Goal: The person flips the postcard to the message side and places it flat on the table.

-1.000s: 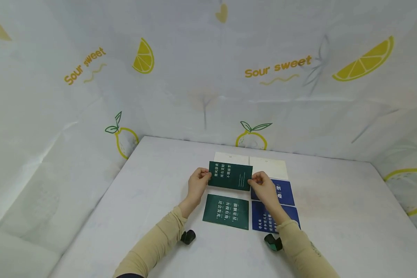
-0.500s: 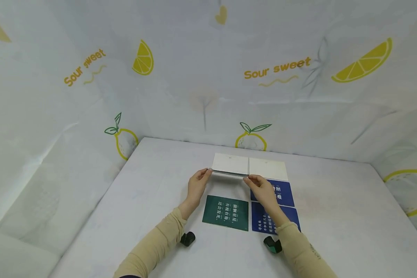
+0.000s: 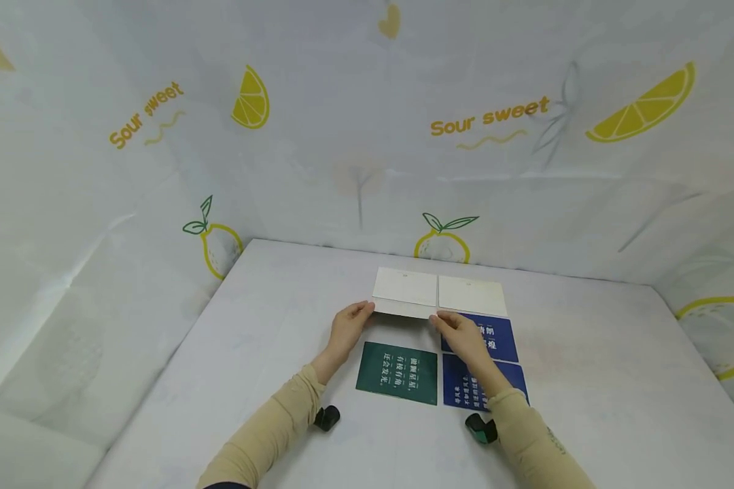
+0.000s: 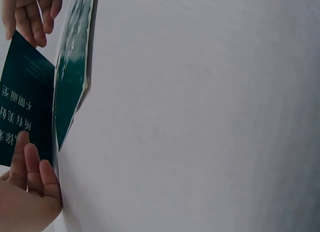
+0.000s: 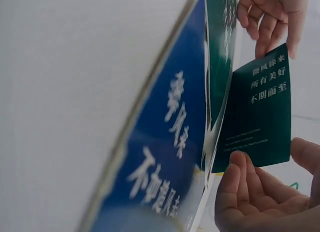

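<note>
A dark green card with white writing [image 5: 262, 111] is held between both hands by its two ends. In the head view it is tilted so that its pale back [image 3: 404, 309] faces up, while both wrist views show the printed face. My left hand [image 3: 347, 331] pinches the left end, and my right hand [image 3: 465, 339] pinches the right end. Just beyond lie two white cards side by side, the left one [image 3: 406, 285] and the right one [image 3: 472, 295]. Nearer me a green card [image 3: 397, 373] lies flat on the table.
Two blue cards, a farther one [image 3: 498, 337] and a nearer one [image 3: 483, 387], lie under and beside my right forearm, which partly hides them. Small black objects [image 3: 327, 418] show beside each forearm. A white sheet with lemon prints [image 3: 355, 136] rises behind the table [image 3: 587, 367].
The held card has turned over: its green face showed in the head view, then its edge, and now its pale back. Both hands have kept hold and shifted only slightly.
</note>
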{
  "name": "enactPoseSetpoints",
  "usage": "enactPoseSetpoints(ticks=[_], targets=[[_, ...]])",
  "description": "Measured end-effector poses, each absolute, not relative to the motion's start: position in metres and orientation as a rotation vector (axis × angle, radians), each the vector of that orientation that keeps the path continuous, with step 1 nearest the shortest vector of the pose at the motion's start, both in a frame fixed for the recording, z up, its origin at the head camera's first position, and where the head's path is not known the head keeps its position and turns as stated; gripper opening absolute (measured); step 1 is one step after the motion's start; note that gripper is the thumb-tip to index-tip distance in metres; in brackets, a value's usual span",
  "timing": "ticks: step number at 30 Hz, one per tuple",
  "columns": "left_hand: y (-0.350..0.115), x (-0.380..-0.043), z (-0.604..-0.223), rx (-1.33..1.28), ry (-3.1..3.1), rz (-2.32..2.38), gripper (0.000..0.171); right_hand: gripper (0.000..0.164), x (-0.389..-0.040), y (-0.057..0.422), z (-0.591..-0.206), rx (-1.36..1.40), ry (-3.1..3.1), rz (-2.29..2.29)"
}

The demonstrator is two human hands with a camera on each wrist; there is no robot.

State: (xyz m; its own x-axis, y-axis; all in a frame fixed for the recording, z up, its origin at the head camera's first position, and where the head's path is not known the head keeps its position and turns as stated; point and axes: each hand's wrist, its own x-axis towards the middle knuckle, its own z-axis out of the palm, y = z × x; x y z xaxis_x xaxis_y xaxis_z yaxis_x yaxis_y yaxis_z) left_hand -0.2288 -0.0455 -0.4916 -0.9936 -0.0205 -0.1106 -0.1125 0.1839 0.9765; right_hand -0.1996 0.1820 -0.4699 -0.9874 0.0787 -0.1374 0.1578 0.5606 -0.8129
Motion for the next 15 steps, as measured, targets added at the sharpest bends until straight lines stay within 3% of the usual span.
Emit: enactPoseSetpoints(ticks=[12, 15], targets=[[-0.057, -0.235, -0.494, -0.003, 2.407, 1.720, 0.052, 0.050, -0.199, 0.185, -0.469, 0.022, 2.734, -1.119], [-0.059, -0.236, -0.493, 0.036, 2.445, 1.647, 0.050, 0.032, -0.200, 0.183, -0.470, -0.023, 2.754, -1.067]])
